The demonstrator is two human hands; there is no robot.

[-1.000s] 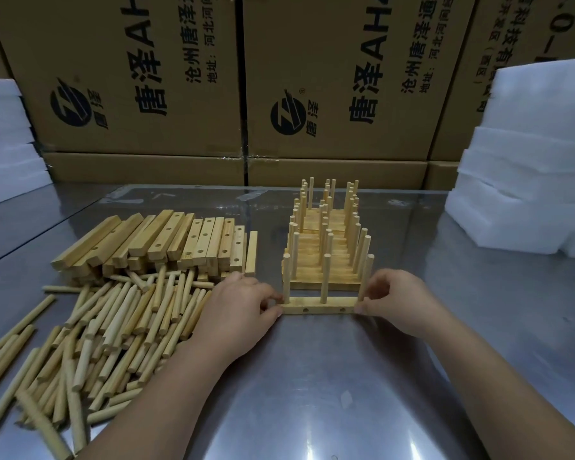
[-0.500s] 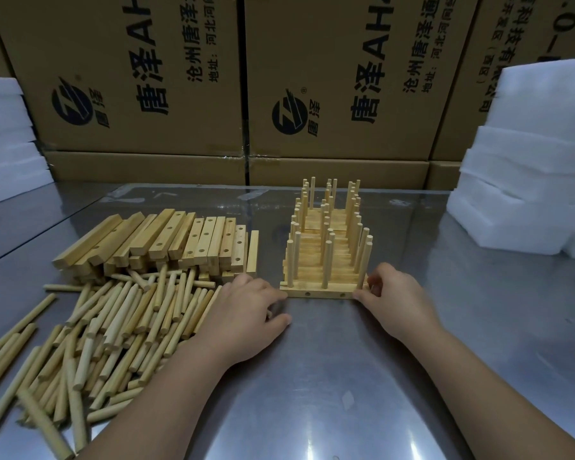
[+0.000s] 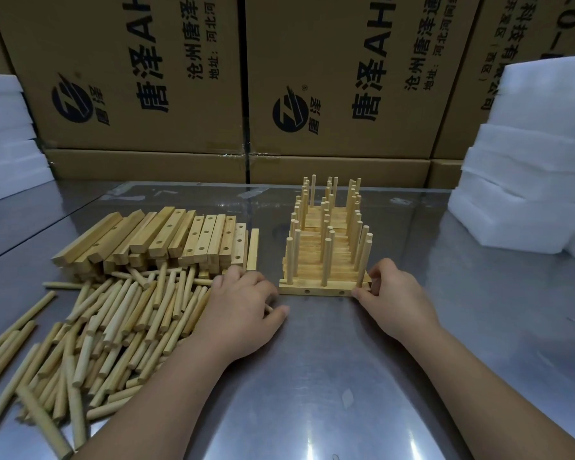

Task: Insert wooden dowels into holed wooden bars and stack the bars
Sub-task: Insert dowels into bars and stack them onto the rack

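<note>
My right hand [image 3: 394, 293] pinches the bar [image 3: 322, 290] end, squaring it against the stack [image 3: 311, 257]. My left hand [image 3: 243, 303] curls over dowels [image 3: 140, 303]; whether it grips one, can't tell.

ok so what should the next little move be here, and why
Probably lift the right hand off the front bar and have the left hand draw a fresh one from the pile of holed bars just beyond it. The front bar carries three upright dowels and sits against the finished row, so it looks done.
</note>
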